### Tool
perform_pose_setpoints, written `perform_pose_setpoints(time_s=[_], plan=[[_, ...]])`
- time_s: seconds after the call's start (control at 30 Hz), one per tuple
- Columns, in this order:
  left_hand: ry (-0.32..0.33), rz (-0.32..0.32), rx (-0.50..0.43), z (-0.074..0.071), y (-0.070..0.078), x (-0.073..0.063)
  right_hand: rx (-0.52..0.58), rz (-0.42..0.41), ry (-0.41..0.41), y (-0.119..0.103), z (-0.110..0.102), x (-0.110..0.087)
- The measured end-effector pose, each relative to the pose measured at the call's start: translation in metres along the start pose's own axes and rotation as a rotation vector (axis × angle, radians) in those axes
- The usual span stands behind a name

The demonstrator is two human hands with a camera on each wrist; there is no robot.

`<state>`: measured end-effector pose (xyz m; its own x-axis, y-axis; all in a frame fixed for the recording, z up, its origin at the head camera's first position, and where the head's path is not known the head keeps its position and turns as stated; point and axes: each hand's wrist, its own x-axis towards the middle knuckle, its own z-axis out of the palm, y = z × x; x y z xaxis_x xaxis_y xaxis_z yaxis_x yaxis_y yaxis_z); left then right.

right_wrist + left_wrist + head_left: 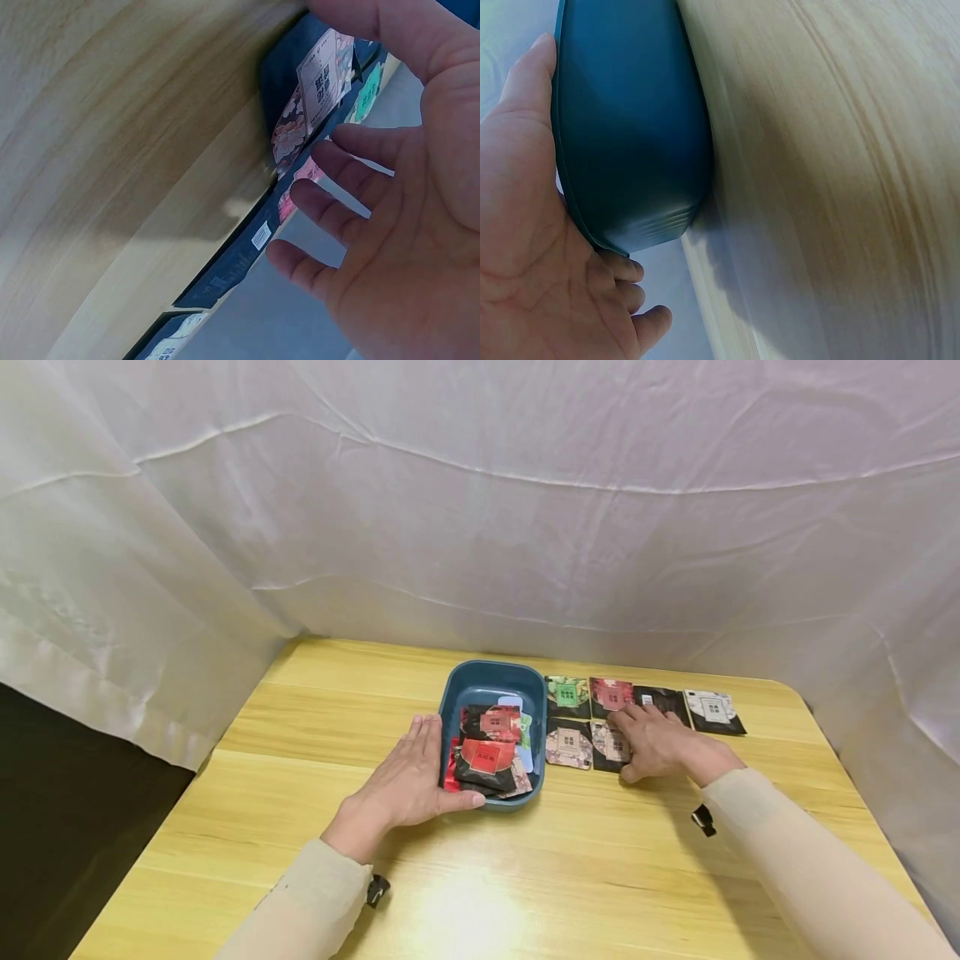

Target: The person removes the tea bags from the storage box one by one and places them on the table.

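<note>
Nearest are the pale sleeves (303,906), a black clip (377,891) under the left wrist, and the bare wooden table (562,877).

The left hand (408,772) lies along the left side of a blue bin (491,673), fingers straight and together, thumb stretched over the near rim. The bin stands on the table and holds a loose pile: in front, a black packet (486,758) with a red label bearing a line of Chinese characters too small to read surely; behind it, a red-and-black packet (498,723) with a paler red label.

Right of the bin lie two rows of packets. In the nearer row, a pink floral packet (568,744) sits next to a second floral packet (610,745), whose pale label carries bold dark Chinese characters, blurred. The right hand (656,743) is over this one, fingers spread and slightly bent, thumb by its near edge.

The far row runs green packet (567,695), red packet (611,695), dark packet (656,696) with a white sticker (261,235), and white packet (712,710). Behind hangs a whitish cloth (480,535).
</note>
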<state>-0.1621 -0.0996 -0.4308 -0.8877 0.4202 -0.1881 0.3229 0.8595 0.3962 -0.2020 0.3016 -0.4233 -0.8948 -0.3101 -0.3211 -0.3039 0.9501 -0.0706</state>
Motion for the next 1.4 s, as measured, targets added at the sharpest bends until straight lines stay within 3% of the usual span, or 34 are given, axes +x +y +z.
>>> perform_pose_setpoints(time_s=[0.3, 0.47, 0.67, 0.87, 1.13, 1.4], plan=[[-0.003, -0.003, 0.013, 0.000, 0.001, 0.000, 0.002, 0.017, -0.007, -0.001, -0.002, 0.000], [0.003, -0.001, 0.024, -0.001, 0.001, 0.000, 0.024, -0.009, 0.075, -0.006, -0.012, -0.001], [0.008, 0.001, 0.054, -0.003, 0.002, 0.000, 0.054, -0.059, 0.223, -0.034, -0.032, 0.002], [0.010, 0.008, 0.060, -0.004, 0.003, 0.000, 0.109, -0.096, 0.267, -0.075, -0.043, 0.014], [0.023, 0.023, 0.054, 0.001, 0.005, 0.001, 0.097, -0.216, 0.272, -0.125, -0.034, 0.038], [0.024, 0.033, 0.057, 0.002, 0.007, 0.003, 0.027, -0.261, 0.125, -0.156, -0.013, 0.049]])
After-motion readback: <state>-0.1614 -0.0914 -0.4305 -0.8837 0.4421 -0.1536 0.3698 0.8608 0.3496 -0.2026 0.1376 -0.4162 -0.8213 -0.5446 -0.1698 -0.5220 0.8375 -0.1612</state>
